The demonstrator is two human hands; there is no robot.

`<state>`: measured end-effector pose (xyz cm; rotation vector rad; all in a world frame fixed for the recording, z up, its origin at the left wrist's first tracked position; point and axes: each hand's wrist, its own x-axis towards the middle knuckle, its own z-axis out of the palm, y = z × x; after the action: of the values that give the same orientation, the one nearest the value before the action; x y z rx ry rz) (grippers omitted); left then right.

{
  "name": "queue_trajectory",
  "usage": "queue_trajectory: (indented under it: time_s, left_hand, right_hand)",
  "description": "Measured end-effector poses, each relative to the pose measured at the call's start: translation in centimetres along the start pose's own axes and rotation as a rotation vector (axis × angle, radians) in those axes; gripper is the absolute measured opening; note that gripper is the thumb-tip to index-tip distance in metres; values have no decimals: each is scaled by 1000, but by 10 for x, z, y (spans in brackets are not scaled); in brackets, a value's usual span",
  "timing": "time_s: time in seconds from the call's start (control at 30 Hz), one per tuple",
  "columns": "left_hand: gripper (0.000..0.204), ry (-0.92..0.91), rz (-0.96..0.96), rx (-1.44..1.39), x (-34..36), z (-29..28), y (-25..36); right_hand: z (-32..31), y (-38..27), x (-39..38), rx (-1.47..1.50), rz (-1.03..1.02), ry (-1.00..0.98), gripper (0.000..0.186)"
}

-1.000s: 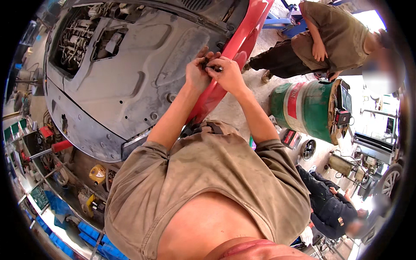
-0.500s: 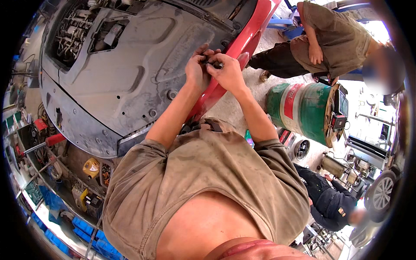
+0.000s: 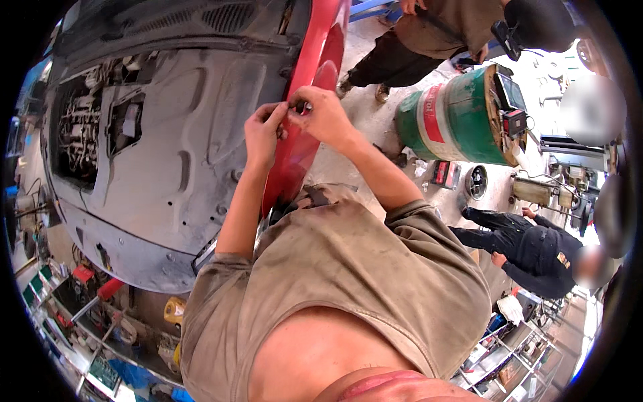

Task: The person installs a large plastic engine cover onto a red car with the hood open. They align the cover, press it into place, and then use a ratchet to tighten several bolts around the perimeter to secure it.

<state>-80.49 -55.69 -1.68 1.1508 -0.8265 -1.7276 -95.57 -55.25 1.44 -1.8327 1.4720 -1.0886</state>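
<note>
Both of my hands meet in front of the red body panel (image 3: 307, 147) of a car, beside its grey underbody cover (image 3: 221, 127). In my right hand (image 3: 321, 115), curled fingers and thumb close on a small dark piece (image 3: 299, 107) whose kind I cannot make out. My left hand (image 3: 262, 130) is closed too, its fingertips pressed together against the same spot. Fingers hide most of what lies between the hands.
Engine parts (image 3: 84, 127) show through an opening in the cover. A green drum (image 3: 462, 107) stands to the right, with a handheld device (image 3: 514, 124) on it. One person (image 3: 442, 30) stands beyond the drum; another in dark clothes (image 3: 536, 251) is farther right. A wheel rim (image 3: 477, 181) lies nearby.
The view has swung, so the car sits farther left and the person in dark clothes shows more fully. My hands stay together but are slightly farther apart, now over the red panel.
</note>
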Motion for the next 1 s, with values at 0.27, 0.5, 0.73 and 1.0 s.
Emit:
queue_trajectory:
  time_s: [0.27,0.5,0.73,1.0]
  left_hand:
    - [27,-27,42,385,51,-24,31]
    - [29,-184,254,916,136,-13,41]
    - [26,-196,138,1008,139,-8,34]
    - [27,-225,186,1064,151,-10,31]
  right_hand:
    - [-1,12,-10,58,105,47,18]
    - [-9,39,-49,17,236,126,17]
    - [-21,65,-88,29,428,140,16]
    - [-23,66,-80,38,384,100,16]
